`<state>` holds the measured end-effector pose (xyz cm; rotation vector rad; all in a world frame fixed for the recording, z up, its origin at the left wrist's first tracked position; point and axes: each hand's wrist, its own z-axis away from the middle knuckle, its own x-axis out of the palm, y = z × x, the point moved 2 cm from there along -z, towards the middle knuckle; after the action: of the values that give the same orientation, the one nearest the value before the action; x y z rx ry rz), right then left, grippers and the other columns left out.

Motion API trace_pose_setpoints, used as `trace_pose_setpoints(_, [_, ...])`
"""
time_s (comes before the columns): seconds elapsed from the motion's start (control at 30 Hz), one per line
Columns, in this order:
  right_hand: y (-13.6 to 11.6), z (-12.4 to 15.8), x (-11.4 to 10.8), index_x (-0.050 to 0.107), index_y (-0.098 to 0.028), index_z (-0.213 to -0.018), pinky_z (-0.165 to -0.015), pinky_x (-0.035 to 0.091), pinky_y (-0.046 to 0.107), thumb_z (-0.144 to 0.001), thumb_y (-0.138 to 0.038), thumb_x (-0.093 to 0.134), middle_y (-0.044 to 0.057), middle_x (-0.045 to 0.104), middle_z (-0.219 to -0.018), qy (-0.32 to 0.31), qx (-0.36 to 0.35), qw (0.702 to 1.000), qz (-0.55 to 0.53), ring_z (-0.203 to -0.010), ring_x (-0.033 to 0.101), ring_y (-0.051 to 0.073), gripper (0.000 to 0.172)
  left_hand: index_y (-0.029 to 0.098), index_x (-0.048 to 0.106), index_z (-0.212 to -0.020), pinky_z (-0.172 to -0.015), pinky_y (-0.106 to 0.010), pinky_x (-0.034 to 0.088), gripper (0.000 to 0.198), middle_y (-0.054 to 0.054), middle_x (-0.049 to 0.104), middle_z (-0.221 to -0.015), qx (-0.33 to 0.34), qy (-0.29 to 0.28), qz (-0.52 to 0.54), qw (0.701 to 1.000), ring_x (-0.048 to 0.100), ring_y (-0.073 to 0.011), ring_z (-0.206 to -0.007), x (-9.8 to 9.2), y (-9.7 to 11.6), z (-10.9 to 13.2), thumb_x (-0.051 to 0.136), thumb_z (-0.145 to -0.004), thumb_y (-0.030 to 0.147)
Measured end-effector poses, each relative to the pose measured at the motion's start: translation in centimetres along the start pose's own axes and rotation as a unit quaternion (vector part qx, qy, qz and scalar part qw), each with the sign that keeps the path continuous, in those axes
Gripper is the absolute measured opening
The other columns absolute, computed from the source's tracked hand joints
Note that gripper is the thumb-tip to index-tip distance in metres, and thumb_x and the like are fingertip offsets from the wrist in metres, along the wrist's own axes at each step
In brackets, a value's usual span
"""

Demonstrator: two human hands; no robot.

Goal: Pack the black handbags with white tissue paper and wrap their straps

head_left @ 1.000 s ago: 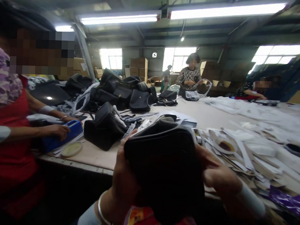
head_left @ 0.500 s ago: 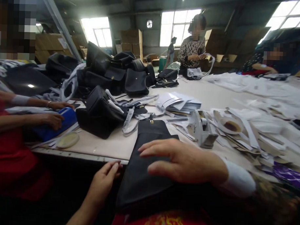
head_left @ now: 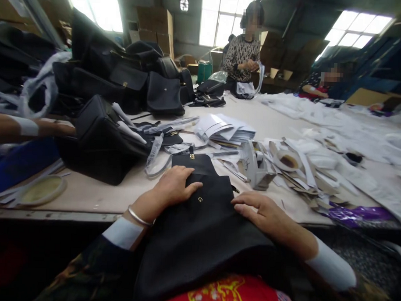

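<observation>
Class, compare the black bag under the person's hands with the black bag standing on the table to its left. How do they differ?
The flat bag lies limp and hangs over the edge of the table; the standing bag sits bulky, wholly on the table. The flat bag lies under the left hand and right hand; the standing bag has white strips across its top instead. Both are black.

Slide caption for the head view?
Left hand and right hand flat on a black bag lying across the table edge.
</observation>
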<state>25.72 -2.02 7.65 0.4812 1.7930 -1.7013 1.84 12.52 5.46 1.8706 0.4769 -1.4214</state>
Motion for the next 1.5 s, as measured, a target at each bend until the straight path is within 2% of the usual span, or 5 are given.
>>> trace_pose_setpoints(0.37, [-3.0,3.4,0.4,0.061,-0.019,-0.137,-0.108,0.049,0.037,-0.094,-0.014,0.061,0.013,0.071,-0.126,-0.084,-0.258,0.960,0.065,-0.117,0.067,0.022,0.044,0.022,0.070,-0.084,-0.061,-0.030,0.041,0.044,-0.006,0.073,-0.084,-0.135,-0.073,-0.014,0.988,0.068,-0.0241,-0.081,4.4,-1.0,-4.1,0.049,-0.097,0.057])
trace_pose_setpoints(0.67, [-0.5,-3.4,-2.6,0.077,-0.017,-0.089,-0.073,0.058,0.029,-0.101,-0.037,0.052,0.007,0.076,-0.084,-0.114,-0.096,0.985,-0.086,-0.077,0.072,0.019,0.034,0.022,0.070,-0.087,-0.068,-0.031,0.046,0.043,-0.009,0.075,-0.093,-0.141,-0.094,-0.071,0.983,0.070,-0.0265,-0.090,5.1,0.2,-4.3,0.045,-0.099,0.054])
trace_pose_setpoints(0.9, [-1.5,-8.9,4.2,0.064,-0.018,-0.134,-0.116,0.036,0.051,-0.087,-0.043,0.073,0.017,0.053,-0.147,-0.175,-0.295,0.936,0.080,-0.137,0.046,0.033,0.054,0.022,0.072,-0.087,-0.069,-0.029,0.047,0.040,-0.007,0.075,-0.089,-0.150,-0.116,-0.078,0.979,0.071,-0.0241,-0.088,4.9,-0.6,-4.0,0.048,-0.099,0.051])
trace_pose_setpoints(1.17, [1.9,-7.4,5.5,0.035,-0.027,-0.158,-0.117,0.012,0.070,-0.094,-0.071,0.048,0.019,0.020,-0.165,-0.234,-0.167,0.932,0.220,-0.151,0.017,0.045,0.079,0.016,0.071,-0.101,-0.083,-0.036,0.051,0.032,-0.013,0.073,-0.101,-0.199,-0.034,-0.073,0.977,0.069,-0.0281,-0.098,3.8,-1.5,-2.9,0.048,-0.101,0.039])
trace_pose_setpoints(1.5, [3.5,-9.0,6.3,0.031,-0.005,-0.157,-0.122,0.019,0.061,-0.087,-0.076,0.054,0.025,0.023,-0.163,-0.175,-0.098,0.956,0.212,-0.151,0.021,0.042,0.103,0.019,0.029,-0.158,-0.120,-0.066,0.016,0.087,-0.018,0.027,-0.164,0.053,-0.161,0.007,0.985,0.021,-0.0410,-0.151,2.6,3.0,4.4,0.055,-0.090,0.065])
